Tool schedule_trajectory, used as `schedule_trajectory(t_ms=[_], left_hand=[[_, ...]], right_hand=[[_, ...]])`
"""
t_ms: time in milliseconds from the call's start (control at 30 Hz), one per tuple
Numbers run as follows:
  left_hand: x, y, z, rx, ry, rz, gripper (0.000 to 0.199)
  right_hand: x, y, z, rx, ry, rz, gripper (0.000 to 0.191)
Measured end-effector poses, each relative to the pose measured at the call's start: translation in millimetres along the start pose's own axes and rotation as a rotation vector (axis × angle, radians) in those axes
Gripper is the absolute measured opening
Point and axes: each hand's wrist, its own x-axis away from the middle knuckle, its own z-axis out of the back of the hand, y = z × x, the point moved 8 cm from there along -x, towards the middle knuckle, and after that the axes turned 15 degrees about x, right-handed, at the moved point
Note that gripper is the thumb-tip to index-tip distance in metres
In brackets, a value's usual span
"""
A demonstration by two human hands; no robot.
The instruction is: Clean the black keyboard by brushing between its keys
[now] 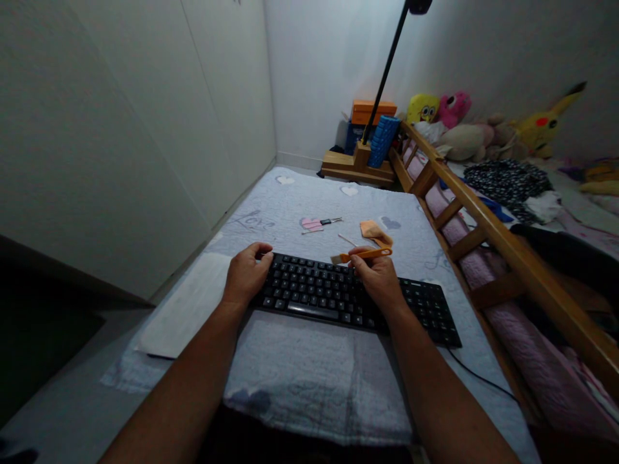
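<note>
1. The left hand [248, 274] is holding the keyboard [309, 290] at its far left corner.
2. The right hand [376, 277] is gripping the brush [380, 253], whose bristles are pointing left near the keyboard's far edge.
3. Beyond the keyboard, an orange cloth [371, 229], two white sticks [312, 231] and a black-handled tool [327, 222] are lying on the cover [300, 361].
4. A white pad [193, 303] is lying left of the keyboard.
5. A cable [478, 375] is trailing from the keyboard's right end.
6. A lamp [387, 71] is standing beside a blue roller [383, 142].
7. Toys [423, 108] are lying beyond the rail [459, 179].
</note>
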Motion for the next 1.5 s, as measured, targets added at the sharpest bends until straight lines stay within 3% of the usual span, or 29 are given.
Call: schedule_trajectory(t_ms=[167, 367, 567, 667, 733, 867, 933, 1033, 1167, 1333, 1400, 1500], left_hand=[[0, -1, 0.6, -0.003, 0.004, -0.008, 0.035], [1, 1, 1.1, 0.001, 0.010, -0.008, 0.033], [1, 1, 1.0, 0.003, 0.004, -0.008, 0.034], [0, -1, 0.8, 0.010, 0.000, -0.005, 0.035], [0, -1, 1.0, 0.014, 0.003, -0.002, 0.035], [0, -1, 0.6, 0.015, 0.001, -0.002, 0.033], [0, -1, 0.6, 0.015, 0.004, -0.004, 0.032], [0, -1, 0.5, 0.016, 0.004, -0.007, 0.033], [-1, -1, 0.1, 0.012, 0.003, -0.004, 0.034], [0, -2, -0.5, 0.012, 0.001, -0.007, 0.036], [0, -1, -0.4, 0.013, 0.002, -0.010, 0.036], [0, -1, 0.0, 0.016, 0.005, -0.015, 0.035]], right_hand=[[6, -6, -22, -0.067, -0.090, -0.013, 0.026], [8, -13, -33, -0.016, -0.097, 0.012, 0.024], [5, -15, -11, 0.244, 0.097, 0.036, 0.018], [6, -17, -1, 0.270, 0.182, 0.030, 0.018], [6, -16, -5, 0.189, 0.147, 0.010, 0.019], [7, -12, -29, -0.043, -0.039, -0.046, 0.024], [7, -10, -36, -0.047, -0.079, -0.049, 0.024], [5, -11, -26, 0.135, -0.012, -0.006, 0.019], [1, -15, 4, 0.374, 0.165, 0.045, 0.013], [0, -19, 28, 0.404, 0.289, 0.071, 0.015], [1, -20, 26, 0.331, 0.275, 0.085, 0.015], [0, -16, 12, 0.205, 0.136, 0.063, 0.015]])
